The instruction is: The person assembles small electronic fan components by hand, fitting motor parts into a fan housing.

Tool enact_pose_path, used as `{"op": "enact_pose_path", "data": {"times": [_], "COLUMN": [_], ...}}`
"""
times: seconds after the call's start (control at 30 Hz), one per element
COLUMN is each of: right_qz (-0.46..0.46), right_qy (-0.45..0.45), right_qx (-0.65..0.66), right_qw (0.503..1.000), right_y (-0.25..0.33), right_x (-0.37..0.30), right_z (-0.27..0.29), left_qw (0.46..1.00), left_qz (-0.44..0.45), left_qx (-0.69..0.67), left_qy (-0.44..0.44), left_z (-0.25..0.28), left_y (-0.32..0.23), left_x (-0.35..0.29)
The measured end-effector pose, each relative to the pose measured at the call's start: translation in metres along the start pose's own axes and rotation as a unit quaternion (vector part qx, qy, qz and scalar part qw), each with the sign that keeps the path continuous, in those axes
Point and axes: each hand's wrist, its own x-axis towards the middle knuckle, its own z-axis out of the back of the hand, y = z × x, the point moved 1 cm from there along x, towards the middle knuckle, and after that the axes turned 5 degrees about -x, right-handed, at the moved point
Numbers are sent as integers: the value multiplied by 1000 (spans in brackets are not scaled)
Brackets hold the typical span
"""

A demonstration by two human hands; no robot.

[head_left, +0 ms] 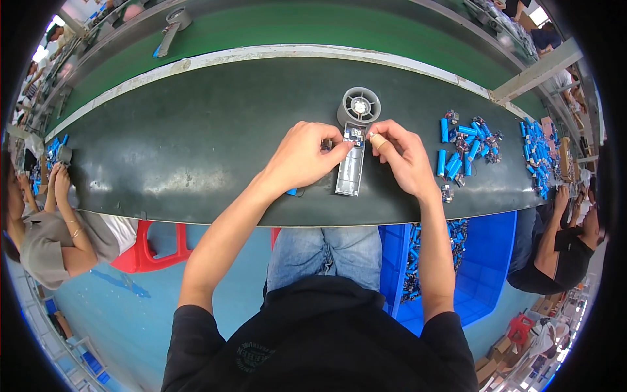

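Observation:
A grey handheld fan [359, 107] lies on the dark work table, its round head away from me and its opened handle [350, 175] pointing toward me. A small blue circuit board [355, 135] sits in the handle's upper part. My left hand [305, 154] is closed at the handle's left side, its thumb pressing at the board. On the handle's right side, my right hand [403, 157] pinches close to the board's edge; what its fingertips hold is too small to make out. A beige band wraps one right finger. A blue piece [292, 191] peeks out below my left hand.
Blue battery cells with small boards [467, 147] lie in a loose pile on the right, with another pile [535, 157] farther right. A blue bin [480, 274] stands below the table edge. A green conveyor [261, 29] runs behind, carrying another fan [173, 29]. People work at both sides.

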Motion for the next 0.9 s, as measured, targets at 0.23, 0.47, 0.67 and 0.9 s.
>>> {"op": "enact_pose_path", "data": {"times": [0.23, 0.47, 0.67, 0.9], "right_qz": [1, -12, -16, -84], "right_qy": [-62, -80, -21, 49], "right_qx": [-82, 67, 167, 352], "right_qw": [995, 994, 986, 931], "right_y": [6, 4, 4, 1], "right_x": [4, 2, 5, 5], "right_z": [5, -6, -11, -13], "left_qw": [1000, 1000, 1000, 1000], "left_qz": [1, 6, 4, 6], "left_qx": [7, 2, 4, -7], "left_qy": [6, 7, 5, 3], "left_z": [1, 1, 1, 1], "left_y": [0, -2, -2, -3], "left_x": [0, -1, -2, -2]}}
